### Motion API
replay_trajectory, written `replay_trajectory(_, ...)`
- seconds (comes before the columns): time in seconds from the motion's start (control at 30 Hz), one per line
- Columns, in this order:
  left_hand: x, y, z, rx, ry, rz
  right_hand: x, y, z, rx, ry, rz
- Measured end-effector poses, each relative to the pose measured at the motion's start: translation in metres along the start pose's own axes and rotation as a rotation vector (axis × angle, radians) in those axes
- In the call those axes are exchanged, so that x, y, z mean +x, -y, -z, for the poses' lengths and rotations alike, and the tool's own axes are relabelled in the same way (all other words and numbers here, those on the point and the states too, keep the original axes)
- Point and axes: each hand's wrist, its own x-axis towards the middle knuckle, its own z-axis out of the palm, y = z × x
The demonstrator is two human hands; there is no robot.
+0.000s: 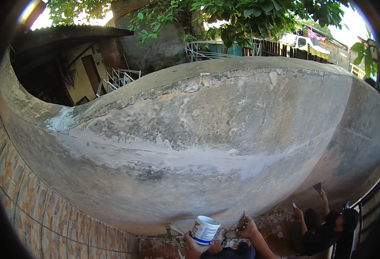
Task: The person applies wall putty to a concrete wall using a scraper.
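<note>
My left hand (pixel 195 244) grips a white plastic tub (pixel 205 231) with a blue label at the bottom centre, held out in front of the low part of the wall. My right hand (pixel 248 228), right of the tub, holds a metal putty knife (pixel 241 220) with its blade raised. The curved concrete wall (pixel 198 108) fills most of the view, weathered and cracked along its top edge, with a pale smoothed band (pixel 177 157) across it and a lighter patch (pixel 62 118) at the upper left.
A co-worker (pixel 328 233) at lower right holds up a putty knife (pixel 317 187) and another small tool (pixel 294 205), beside a dark railing (pixel 373 190). A tiled wall (pixel 30 194) runs along the left. A white pipe (pixel 177 230) sits low. Behind are a shed, trees and a truck (pixel 300 43).
</note>
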Motion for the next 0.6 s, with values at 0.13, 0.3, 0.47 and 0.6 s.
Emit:
replay_trajectory(0.13, -0.001, -0.006, -0.032, -0.126, -0.032, 0.117, -0.007, 0.004, 0.0, 0.064, -0.015, -0.007)
replay_trajectory(0.3, -0.004, 0.0, -0.05, -0.049, -0.093, 0.106, -0.011, 0.008, -0.001, 0.073, -0.075, 0.027)
replay_trajectory(0.47, -0.017, 0.0, -0.07, -0.118, -0.091, 0.251, -0.024, 0.005, -0.004, 0.08, -0.068, 0.053)
replay_trajectory(0.6, -0.012, 0.003, -0.073, -0.209, 0.103, 0.349, -0.029, 0.009, 0.003, 0.136, -0.055, 0.04)
